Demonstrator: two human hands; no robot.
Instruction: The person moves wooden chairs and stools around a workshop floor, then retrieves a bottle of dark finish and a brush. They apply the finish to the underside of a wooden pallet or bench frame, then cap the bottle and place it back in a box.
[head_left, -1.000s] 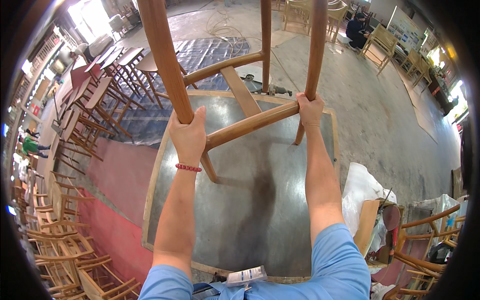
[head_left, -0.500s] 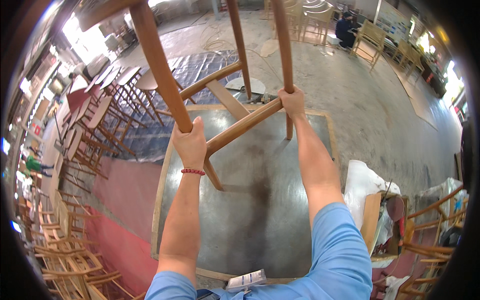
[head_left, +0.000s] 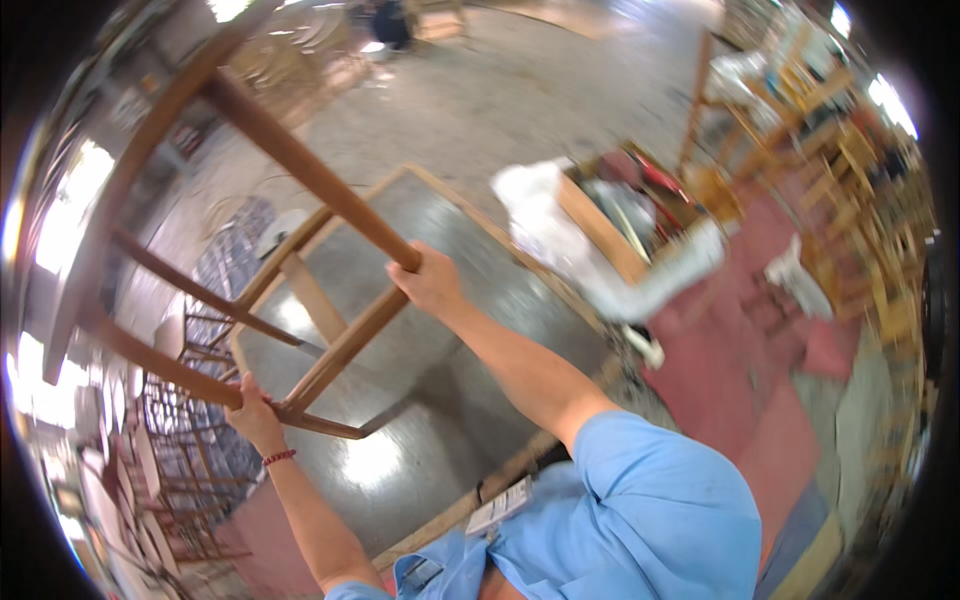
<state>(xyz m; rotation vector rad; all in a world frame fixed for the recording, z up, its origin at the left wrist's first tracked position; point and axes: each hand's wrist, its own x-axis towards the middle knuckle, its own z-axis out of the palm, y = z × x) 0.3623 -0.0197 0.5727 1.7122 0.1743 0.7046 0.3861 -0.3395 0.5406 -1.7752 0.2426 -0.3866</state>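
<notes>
A brown wooden chair frame (head_left: pixel 310 168) is lifted at a tilt over a grey-topped table (head_left: pixel 440 450). Low on the left, my left hand (head_left: pixel 257 420) wraps round one of its legs near a crosspiece; a red beaded bracelet circles that wrist. My right hand (head_left: pixel 432 280) closes on another leg, beside the opposite end of the same crosspiece. A paler flat wooden strip (head_left: pixel 312 300) joins two rails between my hands. The lowest leg end comes close to the tabletop, and I cannot tell whether it touches.
Beyond the table's right edge lie white plastic wrapping (head_left: pixel 535 215) and an open box (head_left: pixel 625 255) of tools. Red floor covering (head_left: pixel 715 340) stretches to the right, with wooden chair frames (head_left: pixel 860 240) behind it. Several stools (head_left: pixel 185 470) crowd the left side. Much is motion-blurred.
My view has turned right, bringing the tool box nearer the middle. The chair frame now leans further left in view, still in both hands.
</notes>
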